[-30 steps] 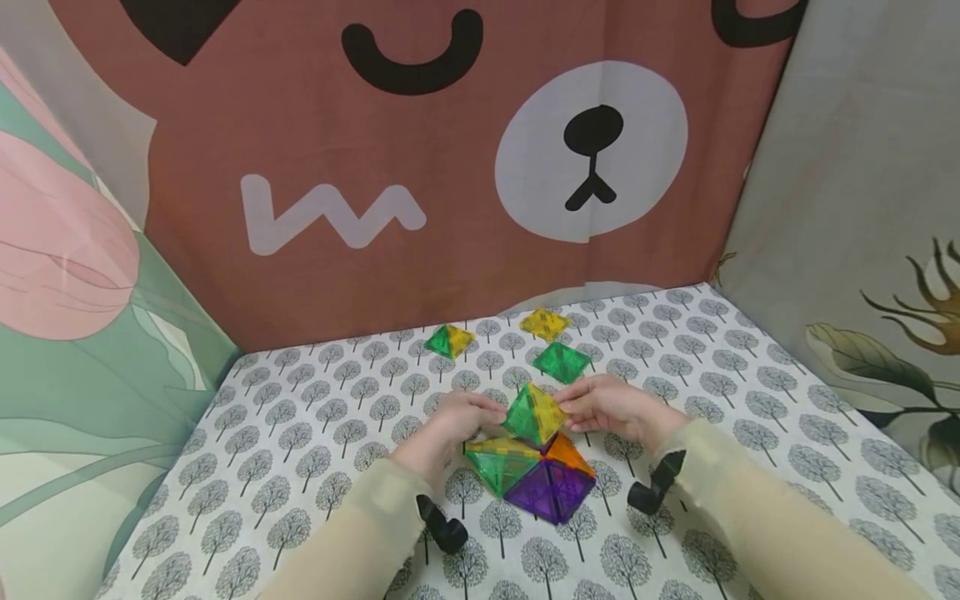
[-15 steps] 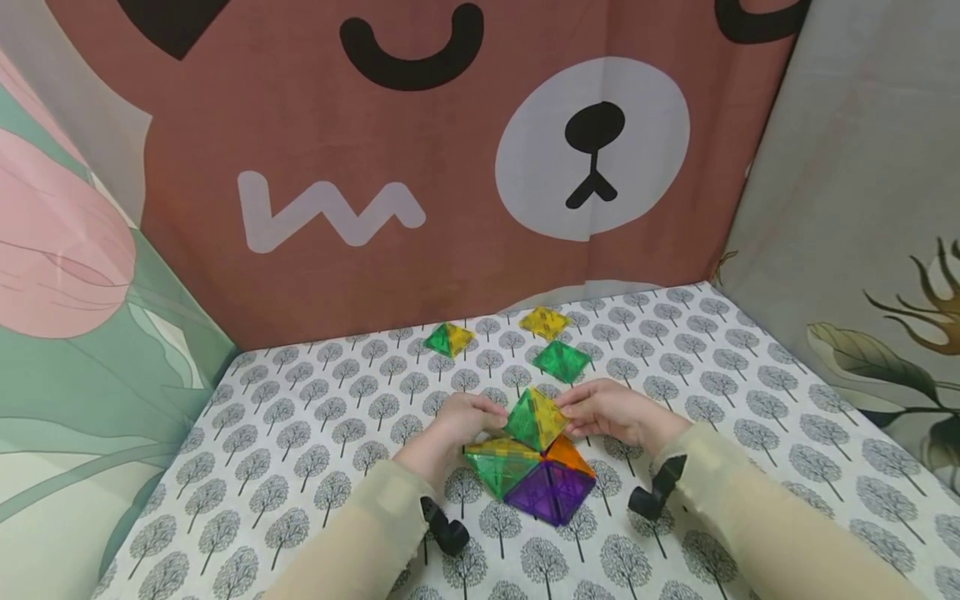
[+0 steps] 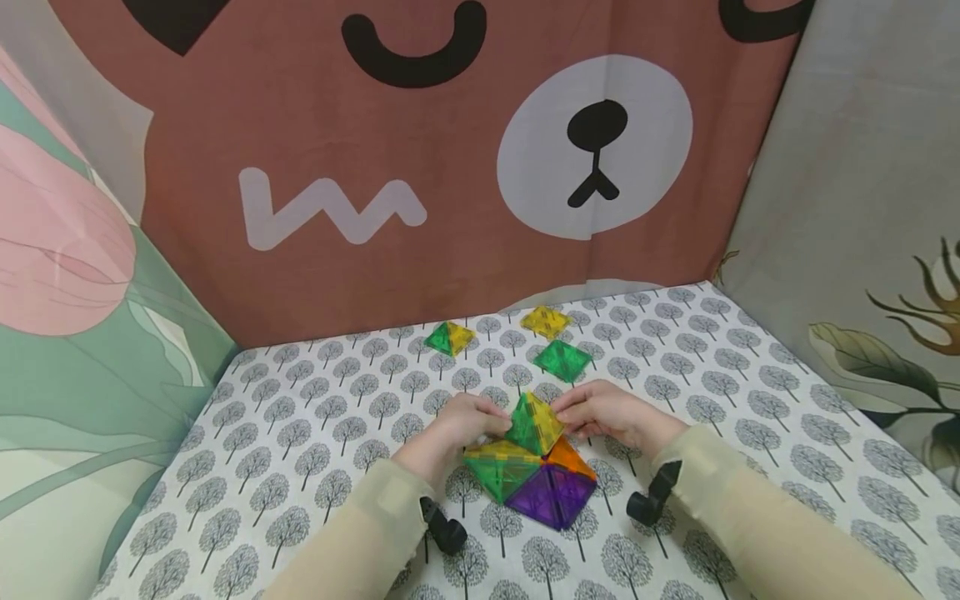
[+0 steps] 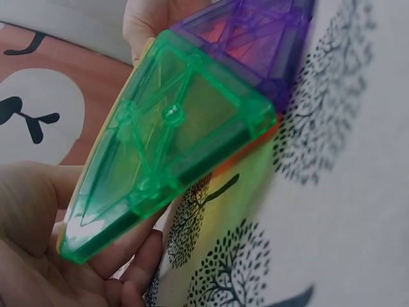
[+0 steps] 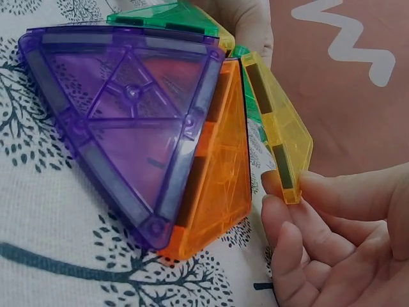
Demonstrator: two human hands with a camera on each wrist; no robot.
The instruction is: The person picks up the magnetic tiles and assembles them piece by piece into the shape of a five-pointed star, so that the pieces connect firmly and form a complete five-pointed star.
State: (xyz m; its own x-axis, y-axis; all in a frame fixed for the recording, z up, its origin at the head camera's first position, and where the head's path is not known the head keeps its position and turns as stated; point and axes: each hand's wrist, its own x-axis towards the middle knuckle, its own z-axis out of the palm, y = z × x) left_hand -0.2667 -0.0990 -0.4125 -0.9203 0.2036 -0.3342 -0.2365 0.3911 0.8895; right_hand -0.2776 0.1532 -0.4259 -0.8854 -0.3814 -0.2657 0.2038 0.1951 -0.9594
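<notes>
Between both hands is a piece of green and yellow triangular magnetic tiles (image 3: 547,423), joined along an edge with its tip up. My left hand (image 3: 463,419) pinches its green side. My right hand (image 3: 611,414) pinches the yellow tile (image 5: 284,128) at a lower corner, between thumb and fingers. Directly in front sits a cluster with a green and yellow section (image 3: 501,477), purple tiles (image 3: 551,493) and an orange tile (image 3: 570,457). The held piece stands at the cluster's back edge. In the left wrist view, a green tile (image 4: 172,118) partly hides the left fingers.
Farther back on the tree-print cloth (image 3: 315,458) lie a green and yellow piece (image 3: 449,338), a yellow piece (image 3: 545,321) and a green piece (image 3: 563,361). A bear-print curtain (image 3: 330,275) rises behind the table, with patterned curtains at both sides.
The held green and yellow piece has come down slightly and turned a little against the cluster's back edge. Both hands keep their hold, and the cluster stays in place.
</notes>
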